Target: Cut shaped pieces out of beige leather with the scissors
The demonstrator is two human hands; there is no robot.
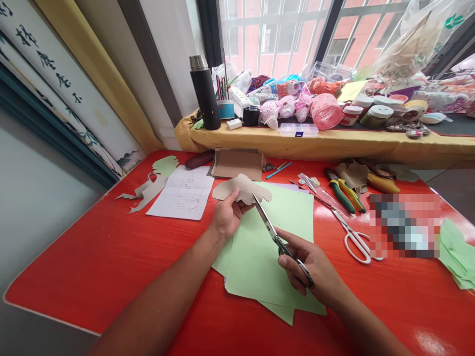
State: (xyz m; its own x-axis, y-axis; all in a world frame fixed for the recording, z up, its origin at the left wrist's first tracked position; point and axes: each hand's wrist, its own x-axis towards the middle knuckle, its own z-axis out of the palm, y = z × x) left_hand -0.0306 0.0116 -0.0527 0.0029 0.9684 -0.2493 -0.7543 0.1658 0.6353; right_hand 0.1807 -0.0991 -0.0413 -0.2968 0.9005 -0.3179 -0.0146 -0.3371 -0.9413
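Note:
My left hand (227, 212) pinches a beige, scallop-edged cut-out (241, 188) that looks like leather or thick textured paper. It is held up above the table. My right hand (309, 267) is closed round the handles of metal scissors (267, 223). Their blades point up and left, and the tips reach the lower right edge of the cut-out. Whether the blades are parted is hard to see. Beneath both hands lie light green sheets (270, 257), stacked unevenly.
A white sheet with drawn outlines (181, 193) and beige scraps (148, 190) lie left. White-handled scissors (356, 240), green-yellow pliers (345, 190) and green paper pieces (456, 252) are right. Brown card (237, 165) lies behind. A black thermos (205, 94) stands on the crowded windowsill.

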